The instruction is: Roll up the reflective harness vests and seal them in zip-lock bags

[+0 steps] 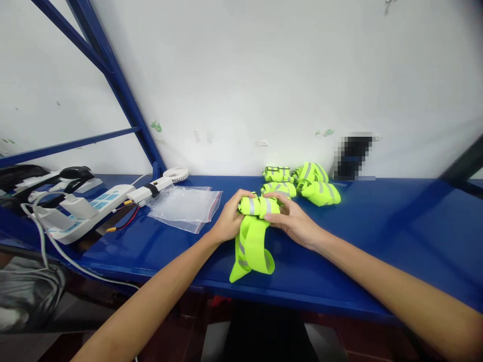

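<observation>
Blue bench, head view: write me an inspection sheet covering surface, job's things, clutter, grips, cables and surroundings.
Surface: blue bench, glossy.
Job's things: striped bundle, partly rolled, with a loose tail trailing toward the front edge; more yellow-green bundles behind; clear bags at left.
Clutter: white fan; power strip with white adapters plugged in; pixelated dark item by the wall, unidentifiable.
Grips: left grip and right grip hold the striped bundle from opposite sides.
Cables: white cable along the front-left edge; red-and-black lead near the power strip.
Surroundings: white wall, marked in spots; blue frame; other people: nothing seen.
</observation>
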The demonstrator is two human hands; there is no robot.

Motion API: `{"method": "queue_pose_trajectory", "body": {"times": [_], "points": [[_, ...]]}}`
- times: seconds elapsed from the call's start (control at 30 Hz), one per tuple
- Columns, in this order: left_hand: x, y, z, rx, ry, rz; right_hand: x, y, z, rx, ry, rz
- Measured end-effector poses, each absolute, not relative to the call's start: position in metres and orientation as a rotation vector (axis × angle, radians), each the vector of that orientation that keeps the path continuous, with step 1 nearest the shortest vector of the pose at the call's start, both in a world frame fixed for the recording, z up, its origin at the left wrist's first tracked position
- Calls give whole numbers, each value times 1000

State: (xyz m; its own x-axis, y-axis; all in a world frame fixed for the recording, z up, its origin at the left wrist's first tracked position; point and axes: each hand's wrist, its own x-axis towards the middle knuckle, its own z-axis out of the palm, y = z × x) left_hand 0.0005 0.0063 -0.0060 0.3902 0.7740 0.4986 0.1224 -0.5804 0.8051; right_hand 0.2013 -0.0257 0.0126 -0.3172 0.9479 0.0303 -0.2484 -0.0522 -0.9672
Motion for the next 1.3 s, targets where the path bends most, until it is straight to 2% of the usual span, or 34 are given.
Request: {"method": "queue_pose_trajectory", "body": {"times": [0.17,0.33,0.5,0.93,1.3], "points": [[3,6,-5,1669,630,1190,206,-21,14,-846,-1248,1499],[10,9,-4,1321,531,1238,208,-17,10,-826,-1377,1270],[11,14,-11,1355,611,1159,206,-20,7,-831,-1463,1190],[9,4,-4,1461,663,1031,207,-21,3,-760,-1558,1255],[8,3,-2,1503,685,986,211,-22,11,-842,-1636,1103]]}}
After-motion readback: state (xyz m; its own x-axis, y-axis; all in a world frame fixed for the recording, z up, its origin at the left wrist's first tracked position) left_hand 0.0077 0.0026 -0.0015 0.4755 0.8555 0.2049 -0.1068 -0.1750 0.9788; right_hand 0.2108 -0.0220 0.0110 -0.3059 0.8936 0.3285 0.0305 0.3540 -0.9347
